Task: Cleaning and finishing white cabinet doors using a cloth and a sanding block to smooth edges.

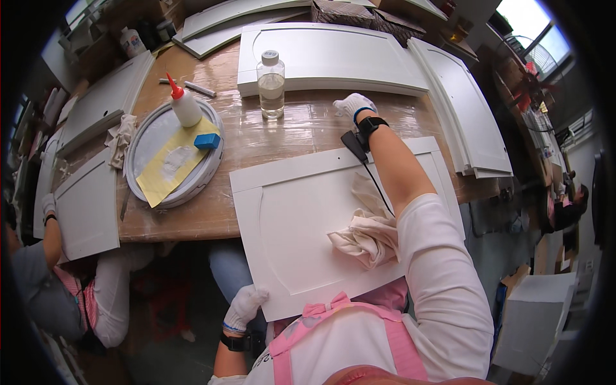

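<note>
Gloves cover both your hands. Your left hand (246, 307) grips the near left corner of the white cabinet door panel (301, 218), fingers curled over its edge, where the panel overhangs the near side of the wooden table (308, 128). Your right hand (353, 104) reaches across to the far right corner of the same panel; it rests on the tabletop at that corner with fingers bent, and you cannot tell from here whether it is clamping the edge or only lying there. A black wrist strap with a small black device and a thin cord runs down that forearm.

On the panel, under your right arm, lies a crumpled beige cloth (367, 236). Just beyond your right hand lies a second white door panel (327, 58), and in front of it stands a clear bottle (271, 85) with a white cap, partly filled with clear liquid. To the left sits a round grey tray (145, 135) holding a yellow sheet (168, 168), a blue block (206, 141) and a white squeeze bottle (184, 102) with a red nozzle. More white panels lean at the table's right and left sides. At the left edge, another person's gloved hand (48, 205) rests on a panel.
</note>
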A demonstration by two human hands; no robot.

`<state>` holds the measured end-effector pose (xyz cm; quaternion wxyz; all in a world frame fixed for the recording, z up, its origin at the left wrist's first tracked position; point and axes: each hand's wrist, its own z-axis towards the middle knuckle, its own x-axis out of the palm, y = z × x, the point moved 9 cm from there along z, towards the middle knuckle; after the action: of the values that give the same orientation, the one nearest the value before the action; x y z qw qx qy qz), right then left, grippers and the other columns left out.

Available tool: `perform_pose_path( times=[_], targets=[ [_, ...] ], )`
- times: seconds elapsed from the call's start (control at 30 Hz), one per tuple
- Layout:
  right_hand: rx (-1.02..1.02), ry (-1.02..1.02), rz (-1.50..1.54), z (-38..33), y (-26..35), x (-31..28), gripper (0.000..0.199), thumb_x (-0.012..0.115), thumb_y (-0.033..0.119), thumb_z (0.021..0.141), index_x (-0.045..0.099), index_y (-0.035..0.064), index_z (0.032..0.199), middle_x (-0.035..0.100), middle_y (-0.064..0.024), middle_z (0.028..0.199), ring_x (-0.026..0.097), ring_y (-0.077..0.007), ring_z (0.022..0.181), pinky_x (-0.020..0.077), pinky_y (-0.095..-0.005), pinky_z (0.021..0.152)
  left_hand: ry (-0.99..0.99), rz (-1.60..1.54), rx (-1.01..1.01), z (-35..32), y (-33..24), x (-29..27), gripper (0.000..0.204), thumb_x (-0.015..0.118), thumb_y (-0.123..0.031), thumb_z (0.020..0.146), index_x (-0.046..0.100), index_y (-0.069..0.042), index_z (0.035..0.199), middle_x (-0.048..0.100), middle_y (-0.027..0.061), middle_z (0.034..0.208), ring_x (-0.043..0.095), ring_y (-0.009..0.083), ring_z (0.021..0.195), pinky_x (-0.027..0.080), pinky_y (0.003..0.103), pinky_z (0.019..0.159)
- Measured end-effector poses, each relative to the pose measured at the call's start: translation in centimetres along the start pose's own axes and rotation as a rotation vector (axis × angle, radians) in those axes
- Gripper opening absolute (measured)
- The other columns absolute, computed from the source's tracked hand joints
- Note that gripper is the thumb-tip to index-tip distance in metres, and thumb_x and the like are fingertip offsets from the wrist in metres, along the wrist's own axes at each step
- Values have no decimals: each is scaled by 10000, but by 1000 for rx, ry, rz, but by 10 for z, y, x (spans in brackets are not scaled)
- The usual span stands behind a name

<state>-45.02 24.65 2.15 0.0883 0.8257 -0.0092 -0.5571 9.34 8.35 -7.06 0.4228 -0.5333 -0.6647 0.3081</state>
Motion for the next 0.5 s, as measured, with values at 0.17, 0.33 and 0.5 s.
perform_pose_path(
  times=[0.17,0.33,0.5],
  targets=[
    [-145,-2,-729,21,47,32,344,527,258,903,713,128,1162,674,-159,1212,681,-403,1031,578,-557,781,17,-28,-59,-1,11,-8,479,590,-381,972,652,79,1095,673,55,990,604,115,873,497,273,782],
    [-243,-3,-906,17,56,26,250,558,181,894,752,112,1036,722,-118,1048,715,-324,909,600,-506,691,35,-128,-80,1,11,-8,470,589,-373,982,651,77,1104,674,57,1006,609,123,909,501,280,805],
    [-133,-126,-1058,36,22,31,223,563,170,917,780,145,961,752,-34,920,737,-283,815,580,-432,621,84,-67,-31,8,1,-3,491,610,-392,966,640,71,1129,670,50,1014,600,121,919,495,276,822]
  ],
)
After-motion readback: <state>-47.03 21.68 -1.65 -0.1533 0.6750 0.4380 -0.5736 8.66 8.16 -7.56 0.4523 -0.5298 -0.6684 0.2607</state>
